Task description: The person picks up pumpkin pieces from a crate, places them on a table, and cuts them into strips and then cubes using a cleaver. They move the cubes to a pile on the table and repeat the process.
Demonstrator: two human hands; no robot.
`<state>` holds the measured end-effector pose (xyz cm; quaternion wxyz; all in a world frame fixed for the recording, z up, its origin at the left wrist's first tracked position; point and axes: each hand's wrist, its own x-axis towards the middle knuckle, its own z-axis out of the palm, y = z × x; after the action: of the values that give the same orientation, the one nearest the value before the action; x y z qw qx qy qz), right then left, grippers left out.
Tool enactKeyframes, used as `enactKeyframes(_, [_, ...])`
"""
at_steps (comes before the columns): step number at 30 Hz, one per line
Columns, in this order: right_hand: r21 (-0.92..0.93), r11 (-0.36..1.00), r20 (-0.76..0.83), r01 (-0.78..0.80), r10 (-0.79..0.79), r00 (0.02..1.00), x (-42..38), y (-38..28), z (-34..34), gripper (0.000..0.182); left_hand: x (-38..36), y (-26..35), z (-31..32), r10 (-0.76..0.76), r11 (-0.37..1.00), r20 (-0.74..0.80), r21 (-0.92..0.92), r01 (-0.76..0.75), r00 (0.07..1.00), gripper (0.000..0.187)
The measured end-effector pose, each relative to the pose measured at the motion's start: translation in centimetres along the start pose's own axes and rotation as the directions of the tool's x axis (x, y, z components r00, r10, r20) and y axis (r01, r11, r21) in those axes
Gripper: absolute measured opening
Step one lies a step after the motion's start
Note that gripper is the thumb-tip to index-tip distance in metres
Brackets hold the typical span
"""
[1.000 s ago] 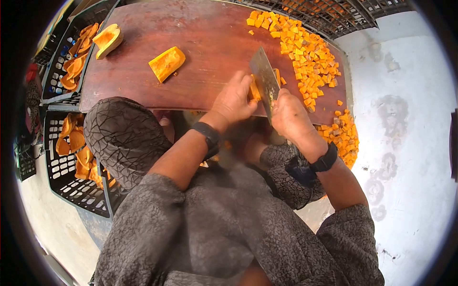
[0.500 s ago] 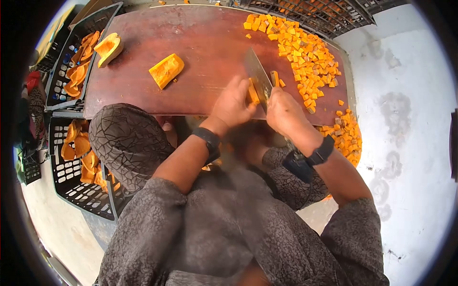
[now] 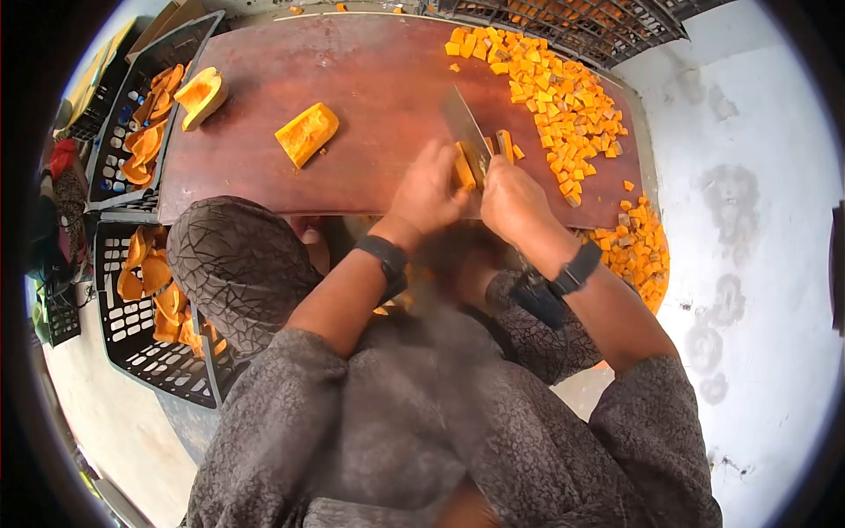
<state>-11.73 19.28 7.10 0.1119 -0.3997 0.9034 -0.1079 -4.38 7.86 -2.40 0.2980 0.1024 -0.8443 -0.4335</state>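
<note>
My left hand (image 3: 429, 189) holds an orange pumpkin piece (image 3: 463, 167) against the reddish-brown board (image 3: 370, 97), near its front edge. In my right hand (image 3: 518, 201) is the handle of a wide-bladed knife (image 3: 466, 123), its blade along the right side of that piece. Just right of the blade lie a narrow cut strip (image 3: 504, 145) and a small bit. Left of my hands rests a pumpkin chunk (image 3: 307, 135), and a hollowed pumpkin piece (image 3: 202, 97) sits at the board's left edge. Many pumpkin cubes (image 3: 572, 119) cover the right side.
Black crates (image 3: 158, 352) with curved pumpkin pieces stand at the left. Another dark crate (image 3: 572, 31) is behind the board. More cubes (image 3: 635, 251) are heaped below its right edge, beside a white wall (image 3: 748, 220). My knee (image 3: 238, 255) is close to the front edge.
My right hand and the knife have shifted slightly left, nearer my left hand. The left hand keeps its hold on the piece.
</note>
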Motion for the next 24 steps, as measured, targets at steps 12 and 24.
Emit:
enactKeyframes(12, [0.007,0.999,-0.104,-0.052,0.053,0.993,3.5,1.4,1.6,0.019,0.0,-0.2,-0.4,0.05,0.999,0.067,-0.007,-0.049,0.996,0.038])
enactKeyframes(24, [-0.039,0.99,-0.352,0.135,-0.14,0.925,-1.4,4.0,-0.9,0.014,-0.3,-0.5,0.1,-0.053,0.999,0.089,-0.005,0.053,0.995,0.039])
